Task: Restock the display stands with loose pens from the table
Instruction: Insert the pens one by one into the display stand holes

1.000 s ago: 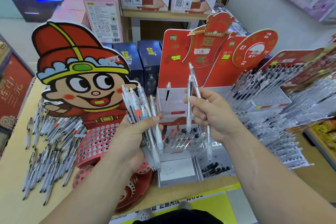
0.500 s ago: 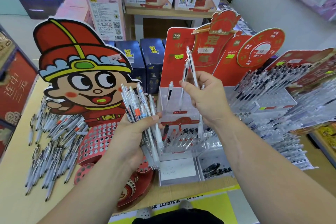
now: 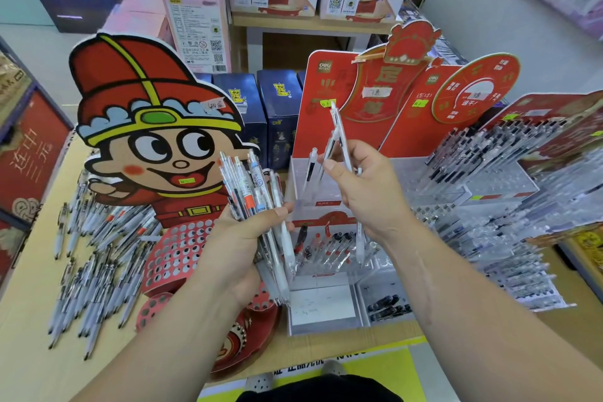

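1. My right hand (image 3: 365,192) pinches a few pens (image 3: 338,127), near upright, above the clear stand (image 3: 323,303) at frame centre; it is the nearer hand.
2. My left hand (image 3: 241,238) grips a pen bundle (image 3: 251,196) just left of the stand.
3. Loose pens (image 3: 98,258) lie lower left on the surface (image 3: 36,356).

The left hand (image 3: 239,240) hides the middle of its pen bundle (image 3: 243,186); the far-right stand (image 3: 561,147) is blurred and cropped.

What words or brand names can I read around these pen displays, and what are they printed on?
"deli": red display backboard.
"定": red scroll sign.
"连中三元": red panel at far left.
Too small or blurred to read: yellow stickers, pink box label, print on the pens.
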`<move>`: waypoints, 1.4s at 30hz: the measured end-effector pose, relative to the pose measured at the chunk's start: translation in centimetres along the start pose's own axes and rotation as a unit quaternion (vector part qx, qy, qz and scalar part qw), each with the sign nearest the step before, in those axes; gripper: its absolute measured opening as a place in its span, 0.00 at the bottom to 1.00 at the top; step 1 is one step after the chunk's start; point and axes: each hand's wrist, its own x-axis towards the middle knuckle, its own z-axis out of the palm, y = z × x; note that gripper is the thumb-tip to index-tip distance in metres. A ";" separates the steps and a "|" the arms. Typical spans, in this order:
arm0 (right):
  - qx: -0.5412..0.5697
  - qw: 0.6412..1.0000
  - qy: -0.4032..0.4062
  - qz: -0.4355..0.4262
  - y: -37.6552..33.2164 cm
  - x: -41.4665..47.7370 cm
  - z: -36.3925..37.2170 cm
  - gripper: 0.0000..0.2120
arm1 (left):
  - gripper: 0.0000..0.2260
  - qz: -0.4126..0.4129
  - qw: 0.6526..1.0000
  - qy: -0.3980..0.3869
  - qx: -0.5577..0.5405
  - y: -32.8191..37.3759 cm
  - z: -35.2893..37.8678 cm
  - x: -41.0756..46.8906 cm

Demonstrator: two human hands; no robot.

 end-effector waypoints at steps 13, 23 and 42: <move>-0.072 0.996 -0.054 -0.003 0.2 -0.4 -0.3 0.05 | 0.31 -0.001 1.000 0.002 0.000 0.0 0.4 -0.6; -0.054 0.997 -0.037 -0.043 -0.5 0.3 -0.1 0.05 | 0.31 0.008 1.000 0.000 0.005 0.2 0.6 -1.1; -0.059 0.998 -0.008 -0.034 -0.8 -0.3 -0.7 0.03 | 0.27 0.026 0.999 -0.023 0.015 0.0 0.7 -1.4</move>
